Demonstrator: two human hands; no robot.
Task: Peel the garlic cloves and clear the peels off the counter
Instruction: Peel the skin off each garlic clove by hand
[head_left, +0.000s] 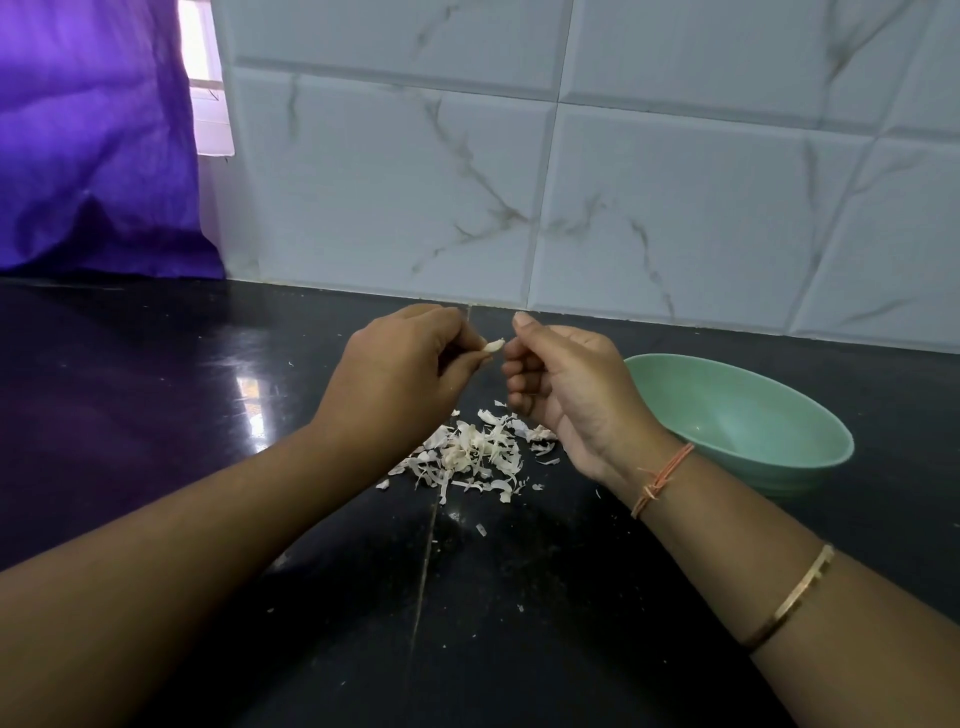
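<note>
Pinching the garlic clove (493, 346) is what I see my left hand (400, 369) doing. Its fingers and thumb are curled tight around the pale clove, and only the tip pokes out toward the right. The clove is held up above the counter (156, 415), near the back edge where the counter meets the wall.

My right hand (566, 384) sits just beside the clove, apart from it by a small gap. Its fingers are curled in toward the palm and the thumb sticks up. I can make out nothing held inside the curl.

Below and between the two hands, a loose pile of peels (467, 457) lies on the dark, glossy counter. A few stray flakes are scattered nearer to me, along a thin seam (426, 561) in the stone.

To the right of the pile, partly behind my right wrist, a pale green bowl (737, 410) stands on the counter. It is near the peels but not touching them.

On the right wrist I see an orange thread bracelet (662, 478), and farther up the forearm a thin gold bangle (789, 597).

Behind everything rises a white marbled tile wall (623, 182). A purple curtain (93, 145) hangs at the far left, down to the counter, with a strip of bright window (208, 78) beside it.
</note>
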